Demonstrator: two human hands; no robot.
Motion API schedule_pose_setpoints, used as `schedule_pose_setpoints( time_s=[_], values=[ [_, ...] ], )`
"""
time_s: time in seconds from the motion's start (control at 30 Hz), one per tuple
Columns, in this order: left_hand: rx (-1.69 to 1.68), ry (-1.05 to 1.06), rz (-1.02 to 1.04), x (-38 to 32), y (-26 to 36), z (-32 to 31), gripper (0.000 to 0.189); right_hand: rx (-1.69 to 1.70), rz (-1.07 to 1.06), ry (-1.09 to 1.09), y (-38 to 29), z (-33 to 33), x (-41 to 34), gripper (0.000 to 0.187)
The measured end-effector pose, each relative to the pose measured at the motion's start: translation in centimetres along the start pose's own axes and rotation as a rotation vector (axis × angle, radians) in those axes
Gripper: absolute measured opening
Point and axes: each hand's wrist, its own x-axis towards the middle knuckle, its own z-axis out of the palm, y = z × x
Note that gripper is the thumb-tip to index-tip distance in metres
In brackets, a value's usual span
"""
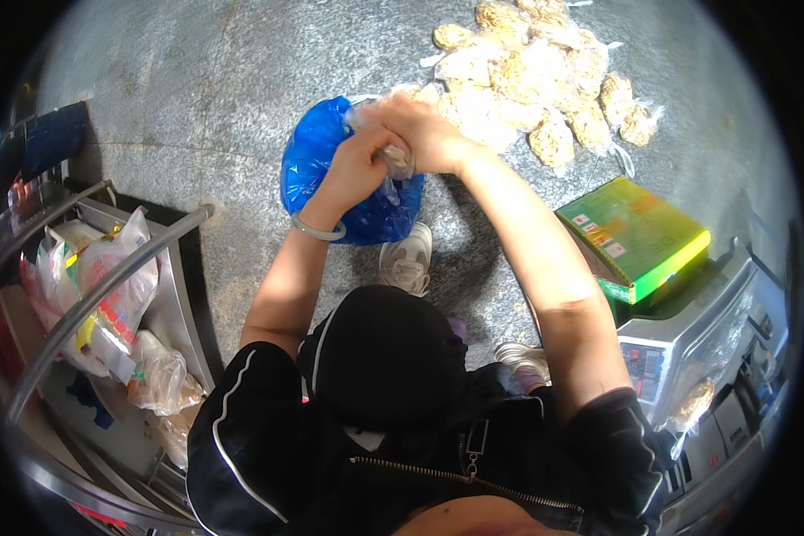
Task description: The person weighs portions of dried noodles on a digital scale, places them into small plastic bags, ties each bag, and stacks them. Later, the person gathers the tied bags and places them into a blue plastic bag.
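Both my hands meet over a blue plastic bag (311, 144) at the upper middle of the head view. A bangle circles the wrist of my left hand (356, 161). Its fingers are closed around a small clear plastic bag (398, 161), whose pale contents are mostly hidden. My right hand (425, 134) also grips the clear bag, just to the right of the left hand and partly blurred by glare. The blue bag sits on the floor in front of my shoe (407, 258); what is inside it cannot be seen.
Beyond my right hand, a heap of knotted clear bags (553, 137) of pale golden food lies on the grey floor (167, 80). To the right are a green box (636, 231) and a digital scale (643, 365), with one filled bag (695, 405). A metal-railed rack (127, 258) with plastic bags stands left.
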Motion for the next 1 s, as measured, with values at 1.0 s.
schedule_pose_setpoints(
  time_s=[1.0],
  values=[
    [-0.540, 0.438, -0.118, -15.1, 8.9, -6.5, 0.022, 0.666, 0.408, 0.044, -12.8, 3.8, -3.9, 0.042]
  ],
)
